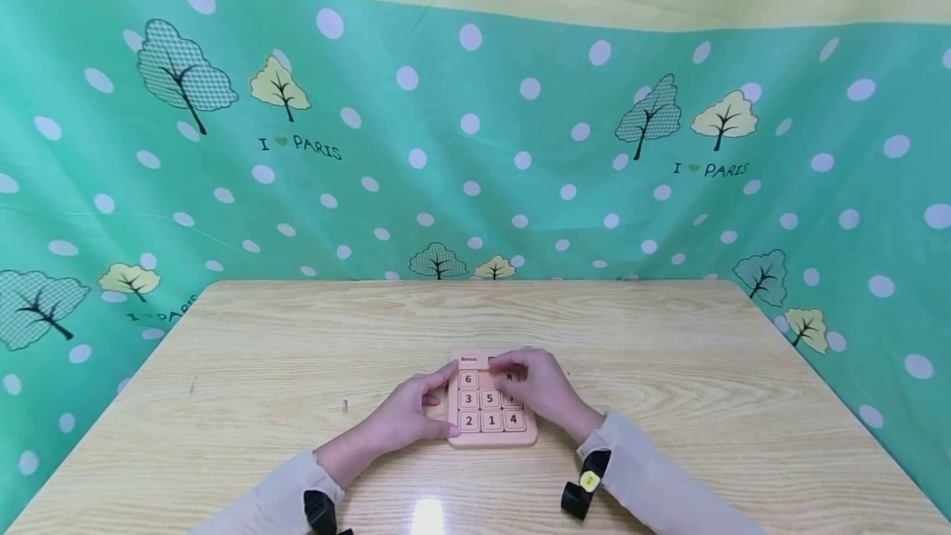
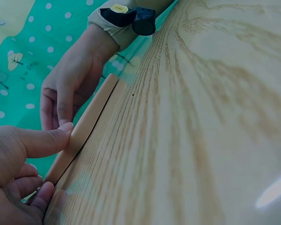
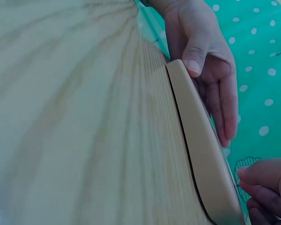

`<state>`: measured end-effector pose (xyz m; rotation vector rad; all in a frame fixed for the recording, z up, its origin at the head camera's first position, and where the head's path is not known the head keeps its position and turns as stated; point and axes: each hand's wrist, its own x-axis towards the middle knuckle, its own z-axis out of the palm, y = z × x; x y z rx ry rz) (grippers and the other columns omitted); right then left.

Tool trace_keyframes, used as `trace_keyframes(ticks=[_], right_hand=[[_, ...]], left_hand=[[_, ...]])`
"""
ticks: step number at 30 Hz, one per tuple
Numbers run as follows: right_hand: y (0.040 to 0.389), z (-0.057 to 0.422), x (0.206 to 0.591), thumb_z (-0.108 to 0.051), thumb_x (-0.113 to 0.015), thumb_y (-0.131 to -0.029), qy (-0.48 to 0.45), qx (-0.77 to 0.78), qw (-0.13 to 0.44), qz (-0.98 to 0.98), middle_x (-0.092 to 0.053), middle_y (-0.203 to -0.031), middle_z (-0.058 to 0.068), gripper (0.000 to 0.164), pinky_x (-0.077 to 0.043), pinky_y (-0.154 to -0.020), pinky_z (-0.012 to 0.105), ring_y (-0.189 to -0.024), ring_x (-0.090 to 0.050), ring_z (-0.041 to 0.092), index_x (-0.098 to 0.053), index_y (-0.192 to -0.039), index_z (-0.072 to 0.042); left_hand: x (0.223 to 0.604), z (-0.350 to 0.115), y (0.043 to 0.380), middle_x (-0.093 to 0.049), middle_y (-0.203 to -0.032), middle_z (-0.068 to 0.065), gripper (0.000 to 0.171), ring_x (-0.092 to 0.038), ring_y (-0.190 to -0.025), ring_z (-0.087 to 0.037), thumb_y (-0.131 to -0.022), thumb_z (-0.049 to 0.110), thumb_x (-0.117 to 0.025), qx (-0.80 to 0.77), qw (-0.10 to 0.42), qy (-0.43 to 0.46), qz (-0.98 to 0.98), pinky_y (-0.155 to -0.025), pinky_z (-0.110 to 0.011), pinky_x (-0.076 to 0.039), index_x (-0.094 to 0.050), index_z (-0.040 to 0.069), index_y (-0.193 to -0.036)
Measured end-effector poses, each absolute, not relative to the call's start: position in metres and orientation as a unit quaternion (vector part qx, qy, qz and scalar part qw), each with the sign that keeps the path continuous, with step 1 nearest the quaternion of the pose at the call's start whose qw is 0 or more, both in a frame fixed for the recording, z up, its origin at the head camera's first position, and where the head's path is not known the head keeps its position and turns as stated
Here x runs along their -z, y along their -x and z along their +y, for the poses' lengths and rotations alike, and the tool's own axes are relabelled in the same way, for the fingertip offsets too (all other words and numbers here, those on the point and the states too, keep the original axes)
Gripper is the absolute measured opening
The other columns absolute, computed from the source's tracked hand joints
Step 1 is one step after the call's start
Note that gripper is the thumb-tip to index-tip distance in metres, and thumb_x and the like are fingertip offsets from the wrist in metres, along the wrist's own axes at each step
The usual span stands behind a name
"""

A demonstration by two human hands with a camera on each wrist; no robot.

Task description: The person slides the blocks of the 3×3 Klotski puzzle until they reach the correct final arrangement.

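Observation:
A pale pink number sliding puzzle lies flat on the table in the head view, its numbered tiles in rows and a gap in the top row's middle. My left hand holds the puzzle's left side, forefinger near the upper corner and thumb at the lower one. Over the upper right part is my right hand, thumb and forefinger bent down at the top row, partly covering the 8 and 7 tiles. The left wrist view shows the left hand against the board's edge. Whether the right fingertips touch a tile is hidden.
The light wood table surrounds the puzzle. A tiny dark speck lies left of it. Behind hangs a green dotted cloth with trees. Black straps circle both wrists.

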<state>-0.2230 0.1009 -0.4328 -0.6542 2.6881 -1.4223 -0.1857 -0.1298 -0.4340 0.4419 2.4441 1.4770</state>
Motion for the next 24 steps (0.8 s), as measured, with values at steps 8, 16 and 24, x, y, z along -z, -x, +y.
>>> trace_keyframes(ticks=[8, 16, 24], right_hand=[[0.222, 0.116, 0.431, -0.002, -0.072, -0.078, 0.187, 0.452, -0.003, 0.872, -0.07, -0.102, 0.003, 0.023, -0.048, -0.09, 0.042, -0.1, -0.061, 0.023, -0.072, -0.1, -0.009], [0.221, 0.121, 0.434, -0.004, -0.072, -0.077, 0.173, 0.451, 0.003, 0.876, -0.069, -0.104, 0.002, 0.024, -0.046, -0.093, 0.044, -0.104, -0.06, 0.024, -0.071, -0.101, -0.01], [0.219, 0.124, 0.432, -0.003, -0.073, -0.077, 0.148, 0.453, 0.004, 0.879, -0.069, -0.106, 0.003, 0.025, -0.046, -0.093, 0.043, -0.103, -0.06, 0.023, -0.071, -0.1, -0.012]], left_hand=[[0.435, -0.13, 0.186, -0.039, -0.144, -0.016, 0.094, -0.049, -0.103, -0.023, -0.066, 0.019, -0.083, -0.508, 0.123, -0.151, 0.839, -0.092, -0.04, -0.043, -0.034, 0.009, -0.146], [0.436, -0.13, 0.186, -0.039, -0.145, -0.016, 0.095, -0.05, -0.103, -0.024, -0.065, 0.019, -0.083, -0.504, 0.118, -0.154, 0.842, -0.091, -0.04, -0.043, -0.034, 0.009, -0.146], [0.437, -0.13, 0.186, -0.04, -0.144, -0.016, 0.094, -0.05, -0.103, -0.024, -0.065, 0.018, -0.083, -0.507, 0.12, -0.152, 0.84, -0.09, -0.038, -0.044, -0.035, 0.01, -0.146]])
